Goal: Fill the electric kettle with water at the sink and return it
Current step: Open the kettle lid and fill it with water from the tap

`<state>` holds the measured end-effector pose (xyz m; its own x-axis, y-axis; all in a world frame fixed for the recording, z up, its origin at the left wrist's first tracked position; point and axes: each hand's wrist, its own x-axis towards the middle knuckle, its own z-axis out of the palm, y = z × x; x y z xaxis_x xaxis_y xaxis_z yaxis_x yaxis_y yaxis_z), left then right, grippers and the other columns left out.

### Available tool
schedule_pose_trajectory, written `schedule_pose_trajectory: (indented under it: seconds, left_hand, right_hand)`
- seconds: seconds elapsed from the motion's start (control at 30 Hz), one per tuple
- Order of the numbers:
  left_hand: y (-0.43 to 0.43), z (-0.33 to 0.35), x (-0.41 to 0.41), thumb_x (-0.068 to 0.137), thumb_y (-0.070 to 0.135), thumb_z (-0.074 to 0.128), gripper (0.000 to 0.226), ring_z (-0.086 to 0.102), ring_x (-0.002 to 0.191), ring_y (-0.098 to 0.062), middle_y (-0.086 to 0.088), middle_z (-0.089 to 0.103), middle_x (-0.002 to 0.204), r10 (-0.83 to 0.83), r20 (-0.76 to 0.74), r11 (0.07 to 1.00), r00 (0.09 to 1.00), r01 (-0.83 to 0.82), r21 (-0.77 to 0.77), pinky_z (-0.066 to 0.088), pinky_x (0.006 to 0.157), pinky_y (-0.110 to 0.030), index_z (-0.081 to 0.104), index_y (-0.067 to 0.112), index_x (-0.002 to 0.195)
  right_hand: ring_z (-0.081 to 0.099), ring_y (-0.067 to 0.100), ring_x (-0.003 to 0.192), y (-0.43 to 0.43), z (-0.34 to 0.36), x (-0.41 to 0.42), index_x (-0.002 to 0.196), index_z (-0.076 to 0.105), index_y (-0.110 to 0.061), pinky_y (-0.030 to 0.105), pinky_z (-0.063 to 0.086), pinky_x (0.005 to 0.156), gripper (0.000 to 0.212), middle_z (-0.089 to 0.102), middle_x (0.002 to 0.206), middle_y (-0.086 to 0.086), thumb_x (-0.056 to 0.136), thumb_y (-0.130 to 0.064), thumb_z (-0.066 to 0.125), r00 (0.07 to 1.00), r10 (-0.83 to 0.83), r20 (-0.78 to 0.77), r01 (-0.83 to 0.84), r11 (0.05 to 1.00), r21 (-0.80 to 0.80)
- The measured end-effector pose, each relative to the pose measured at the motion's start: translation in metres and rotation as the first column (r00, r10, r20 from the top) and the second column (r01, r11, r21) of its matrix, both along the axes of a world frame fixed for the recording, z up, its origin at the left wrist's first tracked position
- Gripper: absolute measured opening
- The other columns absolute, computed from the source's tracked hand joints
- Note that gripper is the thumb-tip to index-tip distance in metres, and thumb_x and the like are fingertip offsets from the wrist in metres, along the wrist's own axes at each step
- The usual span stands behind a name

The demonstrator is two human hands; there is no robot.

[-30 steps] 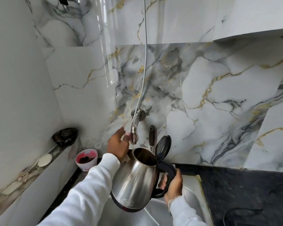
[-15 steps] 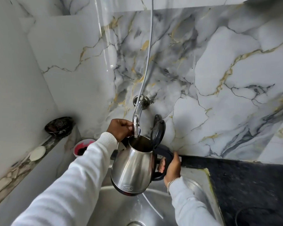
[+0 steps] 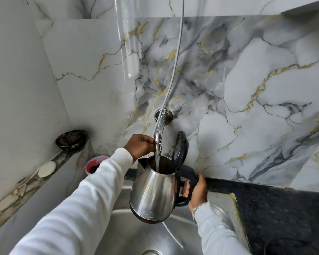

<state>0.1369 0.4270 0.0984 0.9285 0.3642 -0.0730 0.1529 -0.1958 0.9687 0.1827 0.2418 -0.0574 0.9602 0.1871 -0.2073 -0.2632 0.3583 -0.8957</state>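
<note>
Right now the steel sink sits under the electric kettle, held in the air above the basin with its black lid flipped up, a stream of water running into its open mouth. Right hand is clenched round the kettle's black handle; left hand has fingers closed on the chrome tap (grip partly hidden). Small pink-rimmed cup by the sink holds something dark.

Head camera looks steeply down, close over the sink.

Silver kettle, black lid, gold-veined grey marble wall.
</note>
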Motion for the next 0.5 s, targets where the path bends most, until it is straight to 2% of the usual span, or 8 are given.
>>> schedule_pose_trajectory:
  seconds: [0.07, 0.1, 0.17, 0.2, 0.3, 0.37, 0.43, 0.5]
  left_hand:
    - [0.0, 0.001, -0.002, 0.073, -0.004, 0.066, 0.008, 0.06, 0.052, -0.009, -0.008, 0.066, 0.066, -0.018, -0.03, 0.999, 0.999, 0.017, -0.041, 0.048, 0.056, -0.02, 0.069, -0.001, 0.08]
    - [0.0, 0.001, -0.003, 0.071, 0.002, 0.073, 0.015, 0.06, 0.054, -0.009, -0.009, 0.067, 0.069, -0.014, -0.038, 1.0, 0.999, 0.014, 0.011, 0.048, 0.06, -0.021, 0.07, -0.003, 0.085]
    - [-0.002, -0.003, -0.001, 0.066, 0.011, 0.081, 0.027, 0.067, 0.07, -0.015, -0.014, 0.072, 0.081, 0.036, -0.032, 0.992, 0.999, -0.032, 0.119, 0.052, 0.076, -0.028, 0.071, -0.001, 0.088]
    - [-0.005, -0.004, -0.001, 0.062, 0.016, 0.084, 0.028, 0.068, 0.076, -0.019, -0.013, 0.074, 0.083, 0.089, -0.021, 0.982, 0.996, -0.084, 0.17, 0.052, 0.081, -0.029, 0.071, 0.003, 0.083]
    - [-0.02, -0.005, 0.0, 0.05, 0.033, 0.087, 0.031, 0.062, 0.067, -0.016, -0.002, 0.069, 0.068, 0.297, 0.051, 0.897, 0.954, -0.296, 0.329, 0.047, 0.066, -0.023, 0.065, 0.015, 0.062]
    - [-0.03, -0.005, 0.0, 0.05, 0.035, 0.085, 0.035, 0.063, 0.072, -0.022, -0.004, 0.066, 0.067, 0.378, 0.082, 0.848, 0.922, -0.38, 0.369, 0.044, 0.064, -0.024, 0.057, 0.016, 0.057]
    - [-0.036, -0.004, -0.001, 0.058, 0.034, 0.082, 0.032, 0.064, 0.081, -0.026, -0.009, 0.069, 0.076, 0.374, 0.091, 0.827, 0.923, -0.376, 0.419, 0.043, 0.068, -0.025, 0.059, 0.013, 0.066]
    - [-0.04, -0.005, -0.007, 0.076, 0.033, 0.069, 0.028, 0.063, 0.095, -0.03, -0.013, 0.071, 0.095, 0.321, 0.197, 0.826, 0.926, -0.375, 0.421, 0.041, 0.076, -0.026, 0.063, 0.009, 0.091]
  right_hand:
    - [0.024, 0.02, 0.034, -0.003, -0.001, 0.0, 0.042, 0.034, -0.015, 0.034, 0.015, 0.044, 0.054, 0.03, 0.035, 0.005, 0.089, -0.041, 0.031, 1.0, -0.011, 0.013, 0.011, 1.0, -0.026]
    - [0.024, 0.02, 0.034, -0.004, -0.002, 0.0, 0.041, 0.035, -0.015, 0.033, 0.016, 0.043, 0.054, 0.031, 0.035, 0.005, 0.089, -0.041, 0.032, 1.0, -0.013, 0.017, 0.013, 0.999, -0.037]
    - [0.024, 0.02, 0.034, -0.005, -0.003, 0.0, 0.04, 0.036, -0.016, 0.031, 0.017, 0.042, 0.055, 0.032, 0.035, 0.004, 0.088, -0.04, 0.032, 1.0, -0.012, 0.018, 0.013, 0.999, -0.043]
    - [0.024, 0.019, 0.034, -0.004, -0.002, 0.0, 0.039, 0.036, -0.017, 0.031, 0.017, 0.042, 0.054, 0.032, 0.035, 0.004, 0.088, -0.04, 0.032, 1.0, -0.012, 0.019, 0.013, 0.999, -0.042]
    - [0.025, 0.019, 0.034, -0.003, 0.002, -0.002, 0.04, 0.036, -0.015, 0.032, 0.016, 0.043, 0.054, 0.032, 0.036, 0.004, 0.089, -0.039, 0.031, 1.0, -0.008, 0.023, 0.009, 0.999, -0.053]
    - [0.025, 0.018, 0.033, -0.003, 0.007, -0.005, 0.041, 0.036, -0.014, 0.031, 0.018, 0.041, 0.054, 0.032, 0.036, 0.004, 0.091, -0.036, 0.031, 0.999, -0.012, 0.031, 0.013, 0.998, -0.054]
    - [0.025, 0.018, 0.032, -0.006, 0.012, -0.008, 0.041, 0.035, -0.014, 0.028, 0.018, 0.039, 0.055, 0.032, 0.035, 0.004, 0.092, -0.033, 0.03, 0.999, -0.023, 0.039, 0.024, 0.999, -0.047]
    - [0.025, 0.018, 0.031, -0.011, 0.015, -0.011, 0.04, 0.035, -0.014, 0.028, 0.018, 0.039, 0.056, 0.032, 0.034, 0.004, 0.093, -0.032, 0.03, 0.998, -0.033, 0.046, 0.035, 0.998, -0.057]
